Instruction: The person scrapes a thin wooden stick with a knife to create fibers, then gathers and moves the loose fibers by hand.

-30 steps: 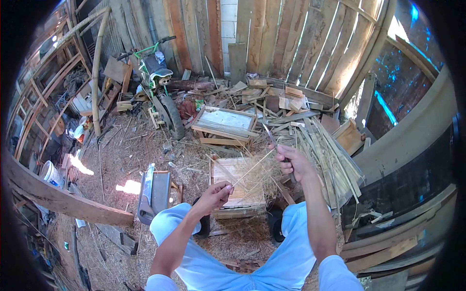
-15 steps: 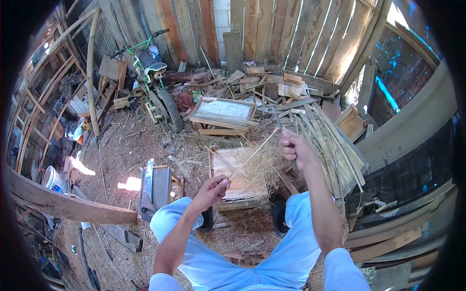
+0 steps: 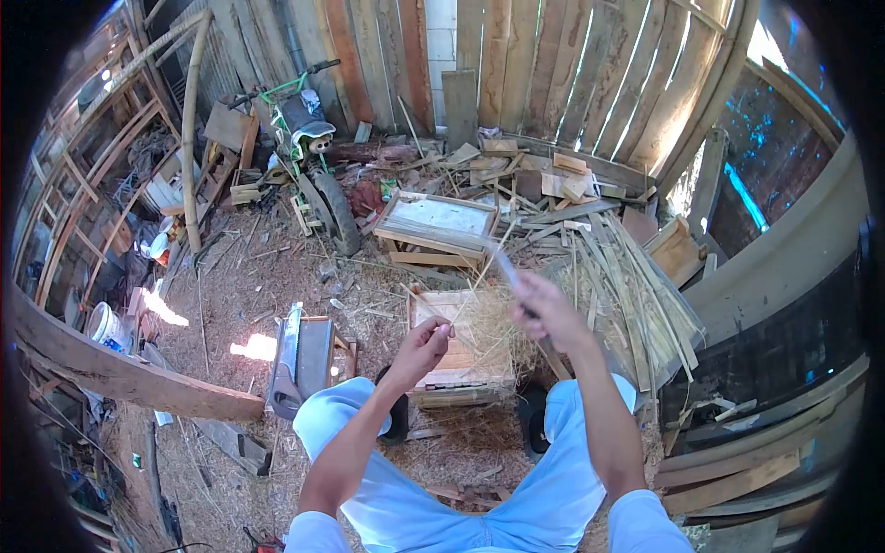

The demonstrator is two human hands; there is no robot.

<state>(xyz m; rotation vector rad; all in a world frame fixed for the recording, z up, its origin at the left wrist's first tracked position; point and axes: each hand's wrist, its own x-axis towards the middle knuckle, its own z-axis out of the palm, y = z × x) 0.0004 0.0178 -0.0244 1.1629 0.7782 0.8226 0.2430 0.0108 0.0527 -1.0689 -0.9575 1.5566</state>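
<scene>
My left hand pinches the lower end of a thin bamboo stick, which slants up and away from the fingertips. In my right hand is a knife, its blade pointing up and to the left, close by the stick's far end. The blade is smeared by motion. Below both hands stands a low wooden box between my knees. A heap of fine curly shavings lies on the box's right side, partly hidden by my right hand.
A handsaw leans on a small stool at left. Bamboo strips are piled at right. Beyond the box are a wooden frame with a white top, scrap wood and a small motorbike. A beam juts in from the left.
The knife hand has moved down and left, toward me. My left hand has shifted slightly up and right, and the whole view has tilted a little.
</scene>
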